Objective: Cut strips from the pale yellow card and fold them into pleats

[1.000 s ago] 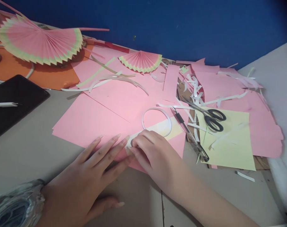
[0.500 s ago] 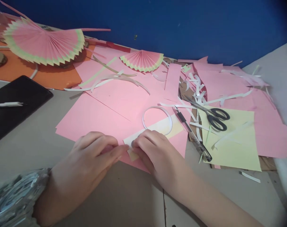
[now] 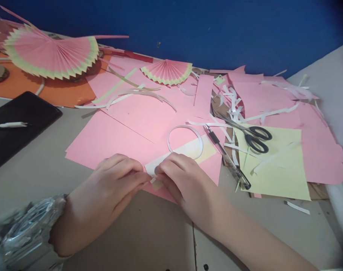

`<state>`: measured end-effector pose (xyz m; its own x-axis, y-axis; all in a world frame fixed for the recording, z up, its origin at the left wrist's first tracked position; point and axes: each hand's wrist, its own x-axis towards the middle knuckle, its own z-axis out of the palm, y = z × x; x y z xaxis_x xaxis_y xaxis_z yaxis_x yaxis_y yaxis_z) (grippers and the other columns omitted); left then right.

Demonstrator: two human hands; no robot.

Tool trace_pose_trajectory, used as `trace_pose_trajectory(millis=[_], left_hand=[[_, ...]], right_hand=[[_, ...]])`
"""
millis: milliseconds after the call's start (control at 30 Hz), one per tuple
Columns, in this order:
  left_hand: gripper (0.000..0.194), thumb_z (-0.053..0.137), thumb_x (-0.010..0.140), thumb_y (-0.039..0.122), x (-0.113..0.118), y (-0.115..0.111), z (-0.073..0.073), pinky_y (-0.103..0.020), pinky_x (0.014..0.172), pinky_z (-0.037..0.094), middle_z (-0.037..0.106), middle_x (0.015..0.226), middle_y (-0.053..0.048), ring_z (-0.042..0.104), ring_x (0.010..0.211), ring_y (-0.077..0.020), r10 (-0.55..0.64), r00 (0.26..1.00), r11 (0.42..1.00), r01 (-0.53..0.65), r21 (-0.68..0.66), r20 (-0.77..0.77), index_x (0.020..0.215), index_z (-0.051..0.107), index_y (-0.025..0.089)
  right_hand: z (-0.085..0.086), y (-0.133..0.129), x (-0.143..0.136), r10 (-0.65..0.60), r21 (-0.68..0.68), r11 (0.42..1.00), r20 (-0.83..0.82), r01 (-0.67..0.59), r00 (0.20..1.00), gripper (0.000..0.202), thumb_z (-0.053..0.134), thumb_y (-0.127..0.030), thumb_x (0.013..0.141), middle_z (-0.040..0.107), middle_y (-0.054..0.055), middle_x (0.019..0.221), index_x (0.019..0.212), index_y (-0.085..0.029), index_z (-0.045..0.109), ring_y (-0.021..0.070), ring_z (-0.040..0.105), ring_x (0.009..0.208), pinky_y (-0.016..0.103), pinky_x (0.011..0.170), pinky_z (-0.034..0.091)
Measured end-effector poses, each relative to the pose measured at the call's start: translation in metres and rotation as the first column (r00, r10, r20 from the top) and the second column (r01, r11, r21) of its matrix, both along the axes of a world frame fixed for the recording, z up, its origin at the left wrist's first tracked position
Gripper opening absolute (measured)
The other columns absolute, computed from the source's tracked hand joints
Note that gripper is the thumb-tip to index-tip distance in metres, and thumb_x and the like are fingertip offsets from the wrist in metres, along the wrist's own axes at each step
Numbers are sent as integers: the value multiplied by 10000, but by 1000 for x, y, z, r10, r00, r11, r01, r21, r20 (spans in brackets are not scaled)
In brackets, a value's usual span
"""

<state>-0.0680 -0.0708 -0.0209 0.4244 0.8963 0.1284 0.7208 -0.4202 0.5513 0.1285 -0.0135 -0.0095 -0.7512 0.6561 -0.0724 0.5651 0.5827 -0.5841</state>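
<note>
The left hand (image 3: 109, 192) and right hand (image 3: 185, 178) pinch a white strip (image 3: 192, 149) at the near edge of a pink sheet (image 3: 103, 139). A pen (image 3: 228, 157) crosses the sheet's right edge.

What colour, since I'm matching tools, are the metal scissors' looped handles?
Black looped handles, clearest in the head view.

Soft, middling light covered the scene, brightest on the pink paper (image 3: 143, 126) beyond the fingers (image 3: 133, 180), where a pale glow thinned its color. Nearer than the fingers, the tabletop (image 3: 132, 233) lay in dull shade. Far beyond them, the blue wall (image 3: 166, 22) looked dim, its upper right corner fading to black. Well right of the fingers, the pale wall (image 3: 334, 90) was blurred. Small glints marked the watch (image 3: 32, 229); the white strip (image 3: 154, 164) at the fingers showed soft detail.
</note>
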Motion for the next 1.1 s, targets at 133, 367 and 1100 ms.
trace_pose_trajectory(millis=[133, 367, 1100], left_hand=[[209, 458, 903, 94, 0, 0, 0, -266, 805, 366, 533, 961, 24, 468, 916, -125, 4, 1000, 999, -4, -46, 5, 1038, 538, 231], [177, 461, 912, 112, 0, -1, 0, -258, 806, 362, 522, 955, 32, 466, 909, -115, 11, 1000, 999, -11, -48, 6, 1025, 526, 232], [119, 440, 901, 144, 2, -2, 9, -295, 724, 354, 508, 842, 8, 465, 805, -138, 67, 993, 992, -56, -111, 98, 819, 504, 201]], right_hand=[[0, -1, 0, -3, 8, 1000, 6, 3, 1000, 160, 423, -89, 880, 503, 5, 771, 774, -181, 500, 136, 445, 720, 280, 637, 338], [0, -1, 0, 1, -1, 1000, 3, -1, 1000, 152, 427, -84, 872, 505, 4, 784, 782, -180, 501, 131, 436, 729, 273, 645, 335], [1, 0, 2, -5, -40, 999, -120, 0, 993, 163, 449, -81, 880, 500, -27, 764, 762, -194, 454, 113, 436, 737, 247, 664, 326]])
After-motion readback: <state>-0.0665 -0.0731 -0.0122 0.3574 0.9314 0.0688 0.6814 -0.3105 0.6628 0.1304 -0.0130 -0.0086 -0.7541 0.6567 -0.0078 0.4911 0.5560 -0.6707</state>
